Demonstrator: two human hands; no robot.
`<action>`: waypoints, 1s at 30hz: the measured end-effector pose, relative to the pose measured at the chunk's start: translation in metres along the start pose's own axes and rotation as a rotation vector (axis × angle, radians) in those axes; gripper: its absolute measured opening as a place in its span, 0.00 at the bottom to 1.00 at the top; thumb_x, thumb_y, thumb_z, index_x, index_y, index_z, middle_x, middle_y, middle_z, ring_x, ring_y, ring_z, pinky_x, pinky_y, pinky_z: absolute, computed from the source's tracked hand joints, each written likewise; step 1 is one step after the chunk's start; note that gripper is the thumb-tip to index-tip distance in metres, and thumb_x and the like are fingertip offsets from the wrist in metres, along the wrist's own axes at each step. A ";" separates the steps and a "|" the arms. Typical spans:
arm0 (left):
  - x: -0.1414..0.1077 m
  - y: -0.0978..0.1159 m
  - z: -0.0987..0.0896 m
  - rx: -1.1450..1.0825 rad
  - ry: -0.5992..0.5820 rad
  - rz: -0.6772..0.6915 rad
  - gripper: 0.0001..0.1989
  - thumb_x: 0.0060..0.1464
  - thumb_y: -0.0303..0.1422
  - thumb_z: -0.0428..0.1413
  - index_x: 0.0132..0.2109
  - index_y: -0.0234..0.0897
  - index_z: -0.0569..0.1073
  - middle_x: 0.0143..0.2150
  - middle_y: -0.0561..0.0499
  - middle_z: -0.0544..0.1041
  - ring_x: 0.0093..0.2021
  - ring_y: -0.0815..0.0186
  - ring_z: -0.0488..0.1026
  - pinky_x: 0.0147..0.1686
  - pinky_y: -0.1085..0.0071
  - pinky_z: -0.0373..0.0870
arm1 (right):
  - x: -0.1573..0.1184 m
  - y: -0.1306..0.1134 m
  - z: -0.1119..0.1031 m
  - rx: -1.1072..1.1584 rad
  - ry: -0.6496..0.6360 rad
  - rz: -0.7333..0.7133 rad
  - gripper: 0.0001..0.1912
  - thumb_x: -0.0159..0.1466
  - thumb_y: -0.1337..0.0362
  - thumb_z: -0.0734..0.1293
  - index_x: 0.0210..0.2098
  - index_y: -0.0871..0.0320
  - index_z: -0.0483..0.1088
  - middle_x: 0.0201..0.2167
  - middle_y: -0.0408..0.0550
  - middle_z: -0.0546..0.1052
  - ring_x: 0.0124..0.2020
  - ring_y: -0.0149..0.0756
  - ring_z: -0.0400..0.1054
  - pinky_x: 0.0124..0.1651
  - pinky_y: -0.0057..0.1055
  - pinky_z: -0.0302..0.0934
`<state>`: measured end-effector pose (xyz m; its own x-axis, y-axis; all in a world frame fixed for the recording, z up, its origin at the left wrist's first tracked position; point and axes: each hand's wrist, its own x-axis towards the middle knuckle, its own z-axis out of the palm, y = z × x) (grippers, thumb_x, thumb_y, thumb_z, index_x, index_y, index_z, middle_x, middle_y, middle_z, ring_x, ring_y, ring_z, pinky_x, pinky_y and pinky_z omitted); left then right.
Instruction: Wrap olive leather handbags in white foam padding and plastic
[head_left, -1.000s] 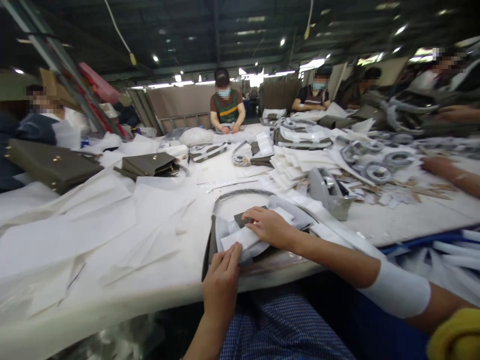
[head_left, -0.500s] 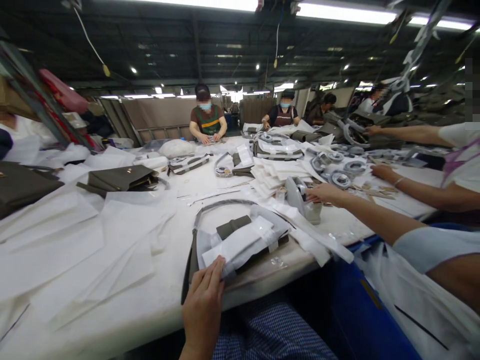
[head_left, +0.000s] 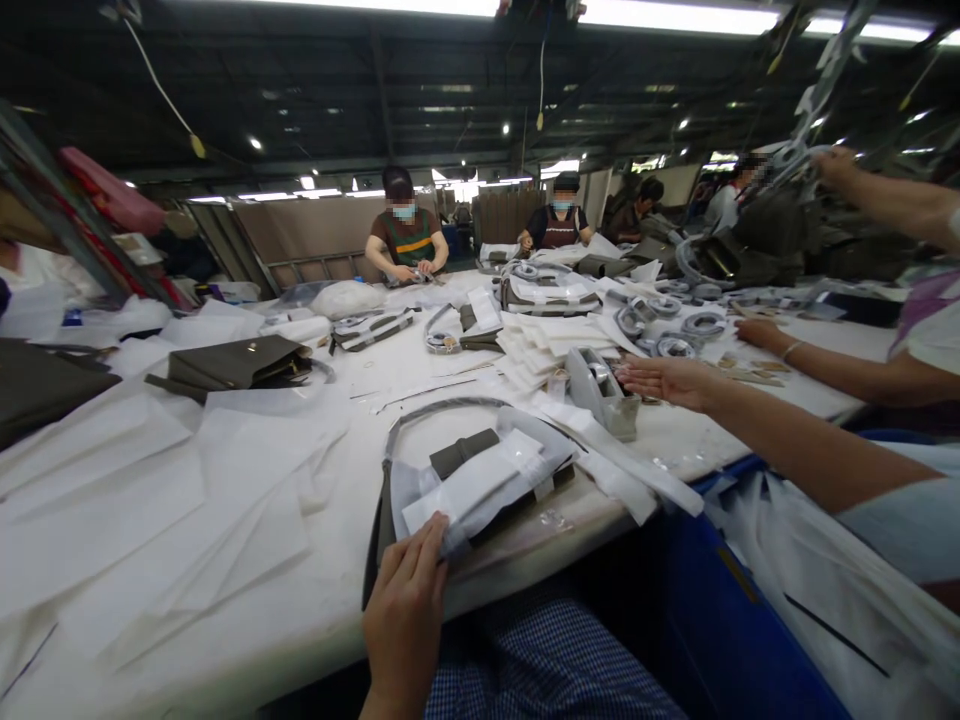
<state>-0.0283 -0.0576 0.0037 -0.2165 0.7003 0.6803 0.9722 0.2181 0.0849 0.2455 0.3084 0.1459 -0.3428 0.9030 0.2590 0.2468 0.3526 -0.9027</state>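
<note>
A dark olive handbag (head_left: 375,540) lies near the table's front edge, its handle (head_left: 442,403) wrapped in grey film. White wrapping paper (head_left: 469,485) and clear film cover part of it. My left hand (head_left: 405,610) is closed at the bag's near edge, fingertips pressing the paper; its thumb is hidden. Over to the right, my right hand (head_left: 667,383) is open, fingers stretched out beside a grey tape dispenser (head_left: 600,390). Whether a bit of tape sticks to its fingertips is too small to make out.
White paper sheets (head_left: 187,500) cover the left side, with another olive bag (head_left: 232,365) behind. Wrapped handles (head_left: 675,343) lie at right. A co-worker's arm (head_left: 847,370) reaches in there. A blue bin (head_left: 735,600) with plastic stands below the table's edge.
My right hand has drawn slightly back from the tape dispenser and its fingers have straightened. A co-worker's hand at the far right has risen. My left hand stays on the bag.
</note>
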 end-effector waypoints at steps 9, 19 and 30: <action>0.000 -0.004 0.002 -0.047 0.017 -0.001 0.23 0.62 0.24 0.53 0.63 0.41 0.68 0.53 0.52 0.79 0.49 0.60 0.75 0.49 0.67 0.71 | -0.089 0.049 0.020 0.341 0.079 0.430 0.06 0.59 0.60 0.73 0.33 0.55 0.76 0.39 0.53 0.82 0.42 0.43 0.78 0.47 0.37 0.76; 0.001 -0.010 0.003 -0.081 0.009 -0.045 0.22 0.59 0.24 0.55 0.59 0.42 0.72 0.49 0.53 0.81 0.43 0.60 0.76 0.41 0.69 0.73 | -0.089 0.066 0.007 -0.009 0.079 0.362 0.07 0.53 0.61 0.75 0.31 0.55 0.78 0.29 0.49 0.82 0.29 0.38 0.77 0.35 0.31 0.75; -0.001 -0.003 0.003 -0.164 -0.024 -0.181 0.28 0.51 0.20 0.62 0.59 0.41 0.71 0.46 0.51 0.81 0.44 0.60 0.74 0.45 0.69 0.74 | -0.087 -0.071 0.098 -0.431 -0.904 -0.550 0.12 0.64 0.53 0.68 0.38 0.50 0.81 0.34 0.46 0.82 0.35 0.37 0.76 0.40 0.29 0.66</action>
<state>-0.0313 -0.0570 0.0007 -0.3886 0.6764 0.6256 0.9184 0.2297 0.3221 0.1690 0.1805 0.1531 -0.9845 0.1545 0.0832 0.0919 0.8580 -0.5054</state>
